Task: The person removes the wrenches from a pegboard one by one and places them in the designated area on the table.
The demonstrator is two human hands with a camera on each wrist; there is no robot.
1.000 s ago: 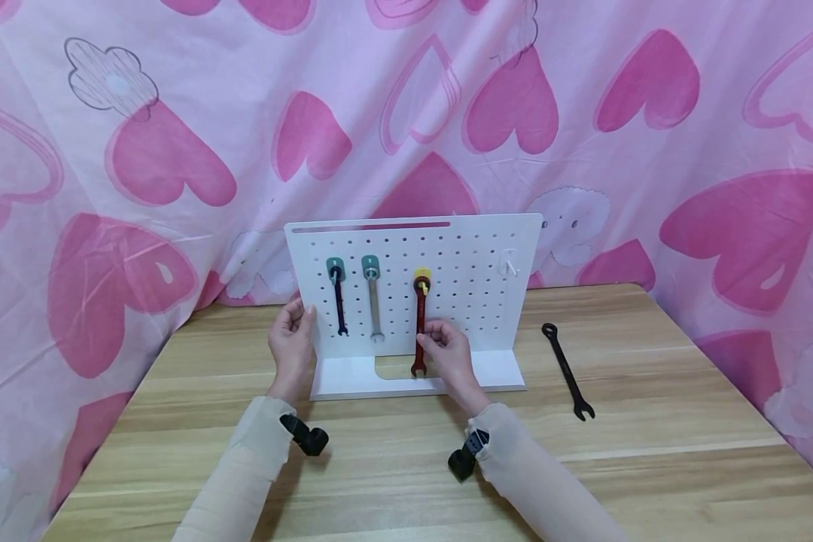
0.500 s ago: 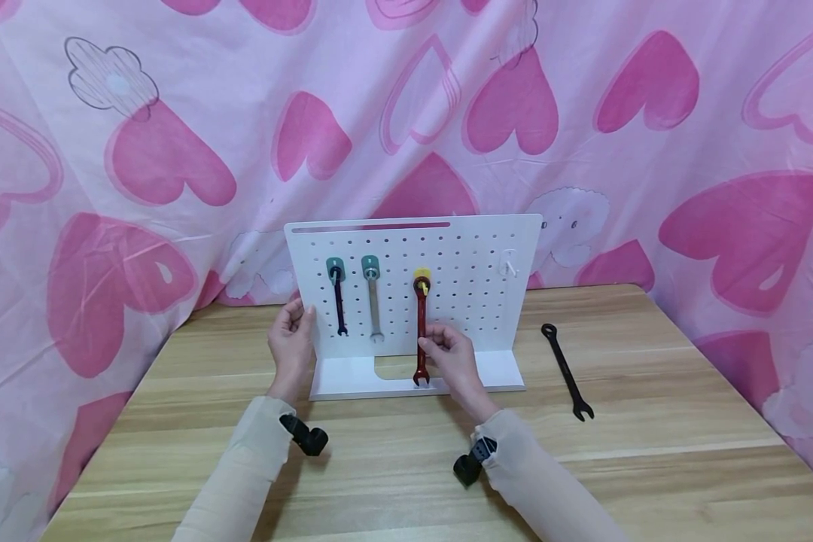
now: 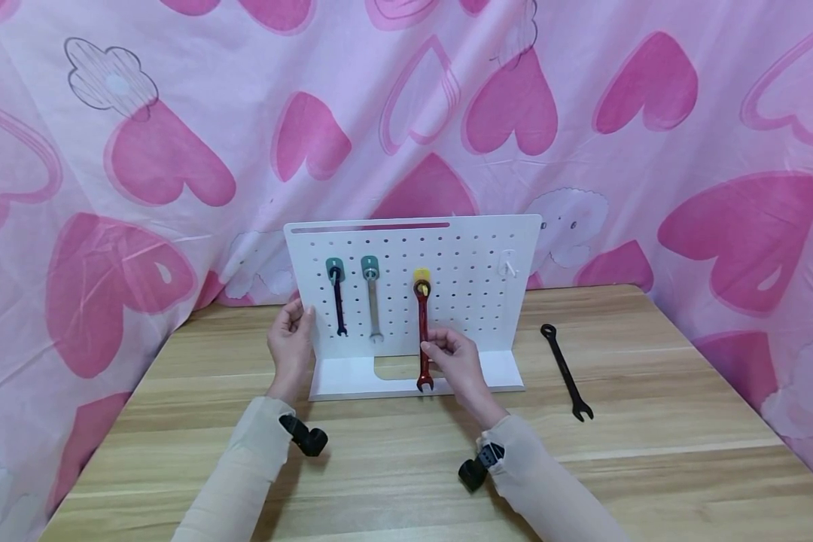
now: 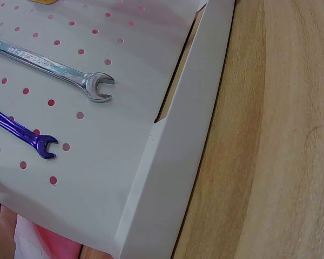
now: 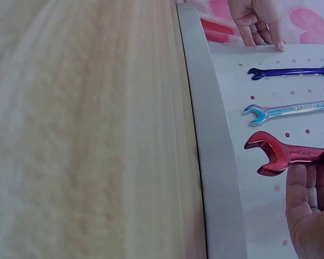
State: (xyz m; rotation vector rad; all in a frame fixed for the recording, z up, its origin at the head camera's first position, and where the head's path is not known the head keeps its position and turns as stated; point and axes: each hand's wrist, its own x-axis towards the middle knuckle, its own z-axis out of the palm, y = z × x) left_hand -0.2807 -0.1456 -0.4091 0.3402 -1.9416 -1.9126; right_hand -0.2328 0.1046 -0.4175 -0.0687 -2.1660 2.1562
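In the head view a white pegboard (image 3: 461,316) stands on the table. My right hand (image 3: 457,361) pinches the shank of a red wrench (image 3: 423,331). The wrench's ring end sits at a yellow hook (image 3: 421,275), and its open jaw tips out from the board. At the board's left edge, my left hand (image 3: 290,342) grips the rim, thumb in front. A purple wrench (image 4: 21,132) and a silver wrench (image 4: 48,66) hang side by side on green hooks. The right wrist view shows the red wrench between my thumb and fingers (image 5: 308,189).
A black wrench (image 3: 567,373) lies on the wooden table (image 3: 379,467), right of the board. On the board's right side is a white hook (image 3: 510,263) with nothing on it. A pink heart-patterned cloth (image 3: 196,45) hangs behind the table.
The red wrench's lower end has swung out from the board and slightly to the right, with my right hand moving down and right along with it. My left hand has stayed still.
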